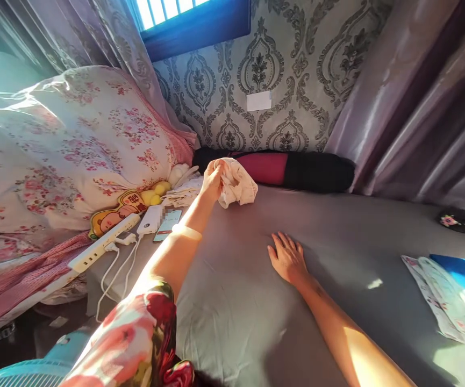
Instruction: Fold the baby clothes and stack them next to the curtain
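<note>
My left hand (213,180) is closed on a crumpled cream cloth (238,185), holding it up near the back of the grey sheet (232,279). The cloth hangs loosely to the right of my fingers, and its exact kind is unclear. Flat on the sheet, with fingers spread, rests my right hand (287,259); nothing is in it. Left of the cloth lies a folded pile of pale cloth (184,194), partly behind my left forearm. A black and magenta roll (264,169) lies behind the held cloth along the wall.
On the left are a power strip (105,242) with white cords, a white box-shaped device (150,219), a phone (167,224) and a cartoon cushion (115,212) against a floral cover (74,140). Folded fabric (450,301) and a dark object (464,215) lie right. A teal fan (34,371) stands bottom left.
</note>
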Demonstrator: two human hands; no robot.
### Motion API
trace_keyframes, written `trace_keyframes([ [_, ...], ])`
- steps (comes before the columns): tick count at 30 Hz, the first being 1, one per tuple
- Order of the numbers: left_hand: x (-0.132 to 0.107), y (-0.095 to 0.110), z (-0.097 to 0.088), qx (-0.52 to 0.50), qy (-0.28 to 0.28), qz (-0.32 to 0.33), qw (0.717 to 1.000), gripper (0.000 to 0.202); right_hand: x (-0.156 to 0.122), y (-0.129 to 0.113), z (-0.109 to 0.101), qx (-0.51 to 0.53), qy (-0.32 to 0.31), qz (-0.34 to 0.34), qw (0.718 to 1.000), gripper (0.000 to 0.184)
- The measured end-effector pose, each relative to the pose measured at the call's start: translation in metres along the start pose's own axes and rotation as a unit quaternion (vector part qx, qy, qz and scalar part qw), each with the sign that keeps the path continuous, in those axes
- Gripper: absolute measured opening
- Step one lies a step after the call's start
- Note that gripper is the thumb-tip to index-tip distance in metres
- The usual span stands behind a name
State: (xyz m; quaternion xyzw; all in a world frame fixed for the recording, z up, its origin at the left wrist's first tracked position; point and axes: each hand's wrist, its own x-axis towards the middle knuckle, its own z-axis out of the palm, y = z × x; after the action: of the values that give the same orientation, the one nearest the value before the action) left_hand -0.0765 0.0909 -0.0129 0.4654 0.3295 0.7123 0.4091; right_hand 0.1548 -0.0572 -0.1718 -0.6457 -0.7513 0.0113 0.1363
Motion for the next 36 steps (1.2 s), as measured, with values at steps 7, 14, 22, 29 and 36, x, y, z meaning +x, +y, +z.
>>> trace_keyframes([
  [7, -0.054, -0.017, 0.048, -0.048, -0.048, -0.057, 0.996, 0.035, 0.004, 0.007, -0.030, 0.216, 0.054, 0.053, 0.973, 0.047],
  [14, -0.094, -0.020, 0.078, -0.109, -0.125, -0.082, 0.983, 0.032, 0.016, 0.018, -0.064, 0.379, 0.189, 0.072, 0.903, 0.040],
  [22, -0.116, -0.020, 0.097, -0.063, -0.146, -0.092, 0.983, 0.029, 0.019, 0.027, -0.083, 0.418, 0.232, 0.071, 0.875, 0.029],
  [29, -0.112, -0.014, 0.089, 0.028, -0.162, 0.005, 0.986, 0.024, 0.013, 0.044, -0.116, 0.384, 0.247, 0.106, 0.883, 0.027],
  [36, -0.110, -0.012, 0.084, 0.102, -0.211, -0.008, 0.972, 0.028, -0.002, 0.065, -0.158, 0.379, 0.309, 0.117, 0.864, 0.031],
])
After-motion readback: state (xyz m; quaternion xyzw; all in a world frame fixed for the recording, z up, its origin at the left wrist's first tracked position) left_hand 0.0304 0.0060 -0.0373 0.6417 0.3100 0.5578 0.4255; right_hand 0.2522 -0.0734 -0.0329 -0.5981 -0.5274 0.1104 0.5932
